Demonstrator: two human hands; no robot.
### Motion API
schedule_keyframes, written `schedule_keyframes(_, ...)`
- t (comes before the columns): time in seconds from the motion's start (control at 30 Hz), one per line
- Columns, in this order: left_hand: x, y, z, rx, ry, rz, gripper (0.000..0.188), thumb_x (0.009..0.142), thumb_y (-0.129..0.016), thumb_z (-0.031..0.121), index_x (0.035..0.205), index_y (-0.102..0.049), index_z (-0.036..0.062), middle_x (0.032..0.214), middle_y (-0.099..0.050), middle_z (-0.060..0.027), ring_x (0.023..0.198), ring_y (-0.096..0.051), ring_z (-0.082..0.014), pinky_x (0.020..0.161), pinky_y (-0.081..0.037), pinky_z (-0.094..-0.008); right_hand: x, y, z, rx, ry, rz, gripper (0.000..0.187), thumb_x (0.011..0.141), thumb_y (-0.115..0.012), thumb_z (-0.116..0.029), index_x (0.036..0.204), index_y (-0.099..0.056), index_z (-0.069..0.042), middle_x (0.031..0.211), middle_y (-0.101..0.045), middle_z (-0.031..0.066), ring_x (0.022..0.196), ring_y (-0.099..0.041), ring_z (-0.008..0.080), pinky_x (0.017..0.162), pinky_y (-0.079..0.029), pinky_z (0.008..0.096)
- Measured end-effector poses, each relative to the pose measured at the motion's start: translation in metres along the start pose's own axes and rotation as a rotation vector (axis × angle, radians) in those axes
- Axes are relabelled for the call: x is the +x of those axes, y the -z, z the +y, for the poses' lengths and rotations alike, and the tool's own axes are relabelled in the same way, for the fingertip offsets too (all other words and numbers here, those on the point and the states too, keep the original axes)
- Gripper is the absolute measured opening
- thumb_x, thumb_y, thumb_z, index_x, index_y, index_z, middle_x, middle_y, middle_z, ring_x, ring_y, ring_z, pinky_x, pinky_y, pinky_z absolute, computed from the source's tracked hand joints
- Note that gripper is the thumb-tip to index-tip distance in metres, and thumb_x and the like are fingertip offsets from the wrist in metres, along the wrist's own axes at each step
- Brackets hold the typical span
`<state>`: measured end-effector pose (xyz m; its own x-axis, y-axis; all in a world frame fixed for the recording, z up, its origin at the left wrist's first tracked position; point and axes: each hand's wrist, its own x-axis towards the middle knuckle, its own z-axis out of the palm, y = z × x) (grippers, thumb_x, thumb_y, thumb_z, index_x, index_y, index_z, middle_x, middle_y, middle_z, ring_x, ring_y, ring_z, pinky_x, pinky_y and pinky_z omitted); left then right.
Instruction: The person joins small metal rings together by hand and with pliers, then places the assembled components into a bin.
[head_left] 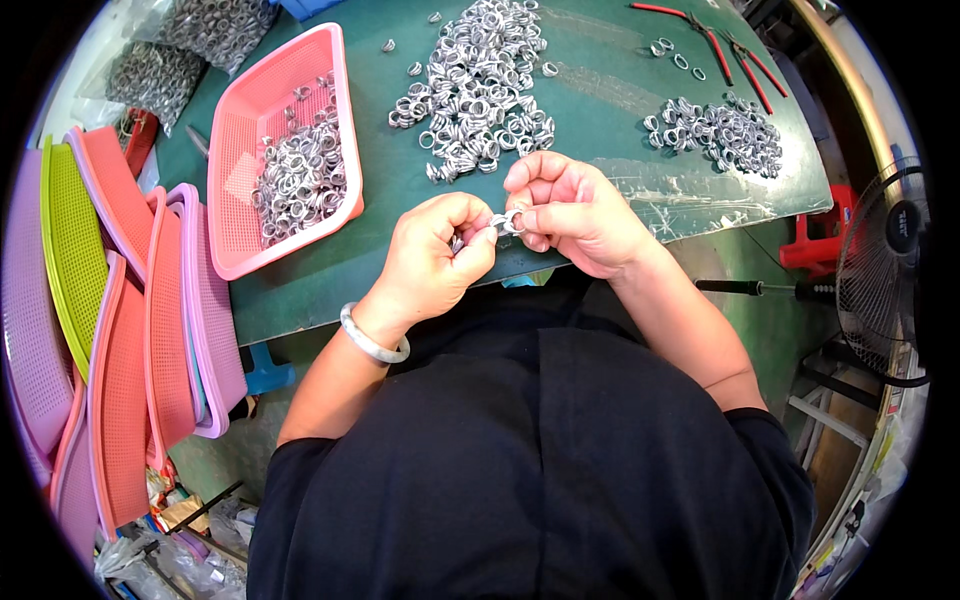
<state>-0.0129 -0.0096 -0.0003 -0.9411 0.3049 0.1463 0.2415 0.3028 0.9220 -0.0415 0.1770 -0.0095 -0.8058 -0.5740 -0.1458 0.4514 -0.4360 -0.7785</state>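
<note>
Metal rings (507, 222) pinched between fingertips (487, 238), perforated plastic basket (240, 130), scuffed tabletop (600, 130)

The left hand (438, 250) partly hides metal rings (457, 243); the left edge crops stacked baskets (122, 400).

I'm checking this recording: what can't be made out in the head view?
All in the head view:
Held metal rings between the left hand and right hand: partly covered by the grip, so their count is unclear.
Pink basket: the ring heap hides part of its floor.
Blue object: cut off by the top edge.
Fan: its right side is lost in the dark rim.
</note>
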Motion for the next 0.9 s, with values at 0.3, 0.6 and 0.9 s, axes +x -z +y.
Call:
schedule_keyframes(0.3, 0.005, -0.005, 0.004, -0.358, 0.267, -0.006, 0.007, 0.083, -0.056, 0.005, 0.077, -0.055, 0.0024, 0.066, -0.048, 0.0063, 0.056, -0.037, 0.0002, 0.048, -0.029, -0.0164, 0.000, 0.006, -0.005, -0.062, 0.015, 0.014, 0.029, 0.080, -0.054, 0.001, 0.109, -0.049, -0.002, 0.083, -0.058, 0.0057, 0.067, -0.055, 0.0106, 0.058, -0.045, 0.0212)
schedule_keyframes(0.6, 0.008, -0.007, 0.010, -0.483, 0.424, 0.031, 0.007, 0.084, -0.057, 0.007, 0.080, -0.057, 0.0013, 0.067, -0.052, 0.0057, 0.055, -0.039, 0.0013, 0.047, -0.030, -0.0149, -0.005, -0.002, -0.007, -0.663, 0.314, -0.051, 0.042, 0.079, -0.054, 0.008, 0.119, -0.046, 0.000, 0.103, -0.056, 0.0064, 0.090, -0.053, 0.0097, 0.080, -0.045, 0.0226)
schedule_keyframes(0.9, 0.009, -0.004, 0.015, -0.681, 0.521, 0.009, 0.008, 0.082, -0.057, 0.009, 0.079, -0.055, 0.0024, 0.059, -0.048, 0.0026, 0.046, -0.038, -0.0023, 0.041, -0.028, -0.0153, -0.006, 0.001, -0.003, -0.685, 0.437, -0.043, 0.040, 0.081, -0.053, 0.009, 0.119, -0.046, 0.000, 0.102, -0.058, 0.0081, 0.091, -0.054, 0.0093, 0.078, -0.045, 0.0223)
